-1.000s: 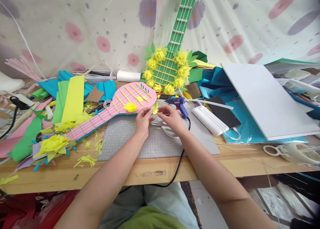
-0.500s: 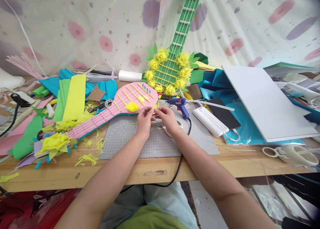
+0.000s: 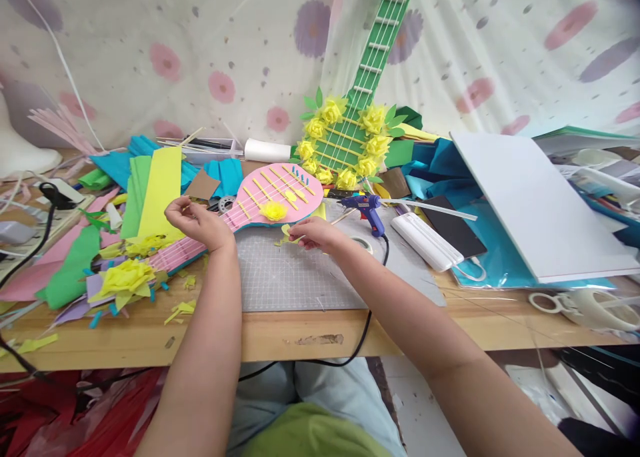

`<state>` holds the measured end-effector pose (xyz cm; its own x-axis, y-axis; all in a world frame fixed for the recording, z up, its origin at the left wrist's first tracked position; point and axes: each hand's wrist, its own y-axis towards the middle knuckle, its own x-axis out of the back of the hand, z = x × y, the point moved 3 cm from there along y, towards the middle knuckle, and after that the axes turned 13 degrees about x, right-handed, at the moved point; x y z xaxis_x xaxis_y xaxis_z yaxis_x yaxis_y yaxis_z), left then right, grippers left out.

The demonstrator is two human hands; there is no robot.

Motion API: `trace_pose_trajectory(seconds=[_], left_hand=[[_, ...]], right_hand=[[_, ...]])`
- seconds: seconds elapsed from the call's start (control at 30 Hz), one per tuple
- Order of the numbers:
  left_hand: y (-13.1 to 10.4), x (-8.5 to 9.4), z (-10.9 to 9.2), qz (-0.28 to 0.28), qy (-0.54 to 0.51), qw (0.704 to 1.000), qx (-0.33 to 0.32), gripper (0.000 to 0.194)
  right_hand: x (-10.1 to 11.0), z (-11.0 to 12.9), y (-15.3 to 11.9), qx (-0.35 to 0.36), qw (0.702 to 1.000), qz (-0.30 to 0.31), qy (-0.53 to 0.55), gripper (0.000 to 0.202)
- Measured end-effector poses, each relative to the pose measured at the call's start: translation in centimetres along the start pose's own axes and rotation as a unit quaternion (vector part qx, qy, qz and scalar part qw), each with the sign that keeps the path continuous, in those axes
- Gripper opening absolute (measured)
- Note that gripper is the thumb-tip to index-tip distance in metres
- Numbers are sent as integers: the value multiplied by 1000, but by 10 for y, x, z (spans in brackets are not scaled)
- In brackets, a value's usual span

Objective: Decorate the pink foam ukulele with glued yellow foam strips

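Observation:
My left hand [image 3: 197,222] is above the neck of a pink paper guitar [image 3: 287,187], its fingers loosely curled, with nothing visible in them. Near the guitar body's lower edge, my right hand [image 3: 314,234] pinches a small yellow paper petal [image 3: 286,230] over the grey cutting mat [image 3: 295,280]. A yellow paper flower [image 3: 273,210] sits on the pink body, and a larger yellow flower [image 3: 127,278] lies by the neck's end. Scissors [image 3: 363,244] lie partly hidden behind my right wrist.
A blue glue gun [image 3: 367,210] with a black cord stands right of my right hand. A white power bank [image 3: 425,240] and a white board [image 3: 540,207] lie farther right. Behind leans a green paper guitar [image 3: 345,137] with yellow flowers. Coloured paper [image 3: 160,190] covers the left side.
My hands have come apart. The left has moved left over the guitar neck; the right has shifted slightly left and down with the yellow petal. The view has turned slightly left.

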<state>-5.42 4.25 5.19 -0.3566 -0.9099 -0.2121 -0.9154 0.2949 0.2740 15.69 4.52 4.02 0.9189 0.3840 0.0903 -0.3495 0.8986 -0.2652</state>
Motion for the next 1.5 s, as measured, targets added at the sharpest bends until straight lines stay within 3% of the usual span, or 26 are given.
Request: trace_pose_trajectory(seconds=[0.1, 0.27, 0.63, 1.5], left_hand=[[4, 2, 15, -48, 10, 999, 7, 21], [3, -3, 22, -34, 38, 999, 19, 20], [6, -5, 26, -26, 39, 998, 45, 24], [-3, -5, 12, -7, 65, 998, 21, 24]], right_hand=[[-4, 4, 9, -23, 999, -25, 1, 16], [-7, 2, 20, -65, 997, -46, -5, 14], [-11, 10, 22, -105, 994, -33, -13, 20], [-9, 15, 23, -81, 995, -59, 27, 12]])
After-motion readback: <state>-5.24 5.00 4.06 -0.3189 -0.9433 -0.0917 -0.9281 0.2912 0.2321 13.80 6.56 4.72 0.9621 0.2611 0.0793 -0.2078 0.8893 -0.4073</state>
